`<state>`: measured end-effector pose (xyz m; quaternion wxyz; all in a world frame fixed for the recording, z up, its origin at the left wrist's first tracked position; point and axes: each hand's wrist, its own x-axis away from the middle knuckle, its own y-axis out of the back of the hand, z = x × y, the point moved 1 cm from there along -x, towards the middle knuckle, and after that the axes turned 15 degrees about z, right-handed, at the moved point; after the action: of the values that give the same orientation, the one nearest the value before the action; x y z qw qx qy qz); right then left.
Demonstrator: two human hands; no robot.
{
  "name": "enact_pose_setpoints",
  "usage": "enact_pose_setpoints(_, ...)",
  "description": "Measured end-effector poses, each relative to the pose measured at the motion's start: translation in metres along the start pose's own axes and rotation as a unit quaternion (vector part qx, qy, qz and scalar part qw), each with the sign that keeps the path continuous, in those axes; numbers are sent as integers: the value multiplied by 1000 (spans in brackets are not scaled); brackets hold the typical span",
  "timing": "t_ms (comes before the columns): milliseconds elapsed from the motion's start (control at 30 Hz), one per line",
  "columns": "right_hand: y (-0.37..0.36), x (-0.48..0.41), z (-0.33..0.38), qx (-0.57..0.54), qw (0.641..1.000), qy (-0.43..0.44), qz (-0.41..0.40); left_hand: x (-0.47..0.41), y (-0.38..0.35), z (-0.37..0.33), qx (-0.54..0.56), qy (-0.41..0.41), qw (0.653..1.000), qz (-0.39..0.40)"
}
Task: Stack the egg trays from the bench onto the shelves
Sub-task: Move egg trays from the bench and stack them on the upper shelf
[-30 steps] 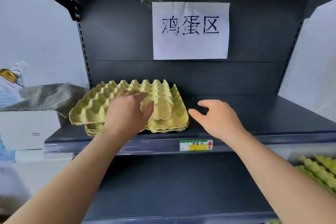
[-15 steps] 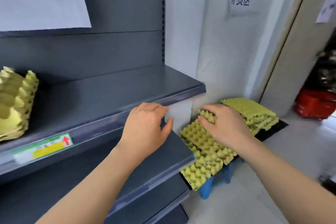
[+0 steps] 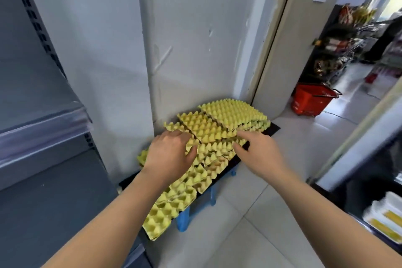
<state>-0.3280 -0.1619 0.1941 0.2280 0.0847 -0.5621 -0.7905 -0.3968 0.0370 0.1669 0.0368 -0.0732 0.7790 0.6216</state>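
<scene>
back at the bench (image 3: 273,129), reaching for the egg trays (image 3: 208,130)

the view has swung off the shelves (image 3: 41,124), now only at the left edge, and down to the low bench against the wall. a second ago the left hand (image 3: 171,155) lay on a tray already shelved. half a second ago only the right hand (image 3: 260,153) had reached the pile. now both flank it. my reading: one tray is placed, the next pickup is beginning, and plenty of trays wait on the bench.

left hand: palm down on the pile's left side, thumb out. its fingertips are hidden, so i can't tell if it has hold of an edge. right hand: spread at the right edge, thumb and forefinger apart, nothing pinched.

hard to make out: the trays overlap askew, so there is no count. the left forearm covers the near ones. the shelved stack is out of frame, and the surroundings are motion-blurred.
</scene>
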Motion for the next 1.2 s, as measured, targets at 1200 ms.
enact_pose_setpoints(1200, -92, -639, -386, -71, 973, -44, 216, -540, -350, 19, 124, 349, 883, 287)
